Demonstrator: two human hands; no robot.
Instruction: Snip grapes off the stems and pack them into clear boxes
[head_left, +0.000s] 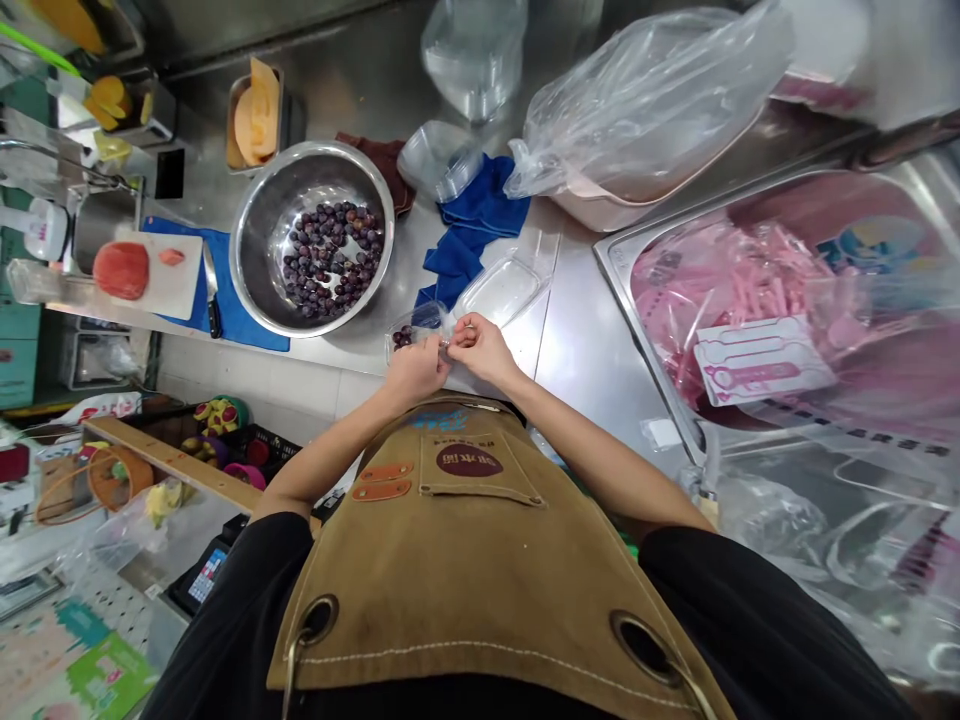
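At the counter's front edge sits a clear plastic box (396,345) with dark grapes (403,336) in its left part. My left hand (417,368) is closed on the near side of this box, its fingers curled and partly hidden. Close beside it, my right hand (486,352) pinches the box's right end with thumb and fingertips; the exact spot is too small to make out. Behind my right hand lies a clear plastic tray or lid (501,290). A large steel bowl (241,240) of loose dark grapes (334,260) stands to the left.
A blue cloth (457,250) lies behind the box. Left of the bowl are a knife (212,290) and a cutting board (184,285) with red fruit (121,270). Clear containers (439,160) and a bagged pink tub (615,205) stand behind. A steel sink (637,320) holds pink packets.
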